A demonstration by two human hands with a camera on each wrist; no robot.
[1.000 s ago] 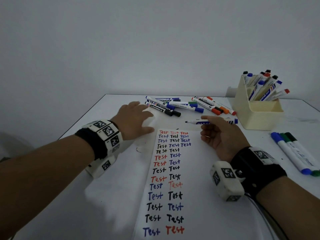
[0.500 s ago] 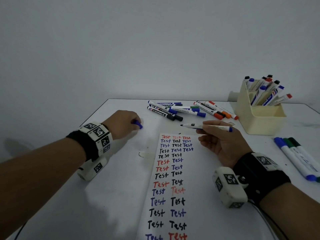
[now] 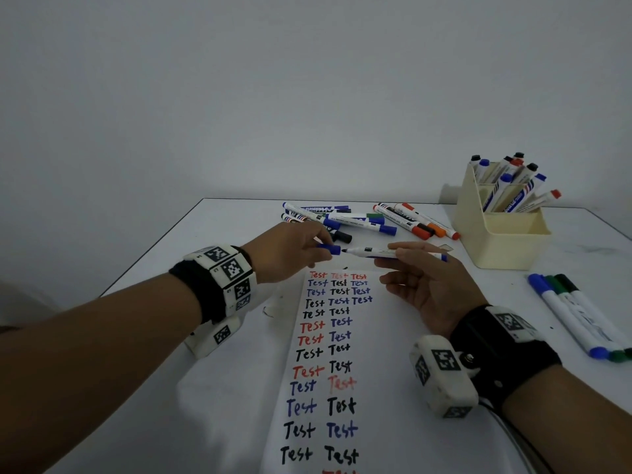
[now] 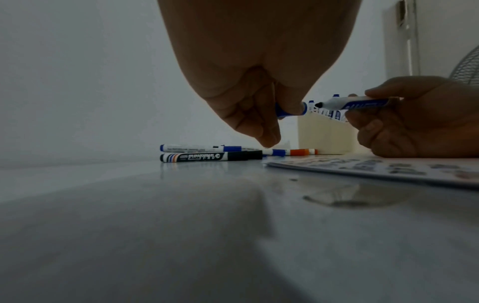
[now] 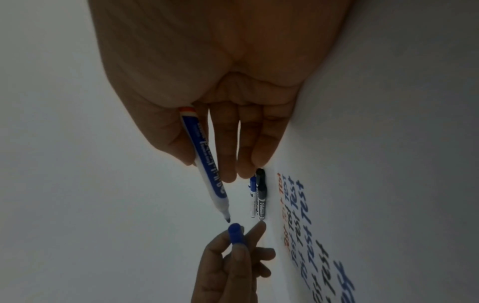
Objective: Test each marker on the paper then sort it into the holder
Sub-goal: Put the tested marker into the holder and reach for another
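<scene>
Right now the right hand (image 3: 427, 285) holds an uncapped marker (image 3: 383, 252) level above the top of the paper (image 3: 328, 354), thumb on top and index finger under the barrel, the other fingers loose and stretched out — its dark tip points left. Just off that tip, not touching it, the left hand (image 3: 290, 251) pinches the blue cap (image 3: 329, 249) between thumb and fingertips, open end facing the tip. From the right wrist view the tip (image 5: 46, 219) and the cap's mouth sit close with a small gap between.

The paper lies flat on the white table (image 3: 205, 388), covered in rows of "Test" in red, blue and black. Behind the hands a loose heap of markers (image 3: 359, 220) lies near the far edge — blue, black, green, orange and red caps. The cream holder (image 3: 499, 234) stands at the far right with several markers upright or leaning in its back compartments; its front compartment's contents cannot be seen. Three more markers (image 3: 581, 316), blue and green capped, lie side by side near the right edge.
</scene>
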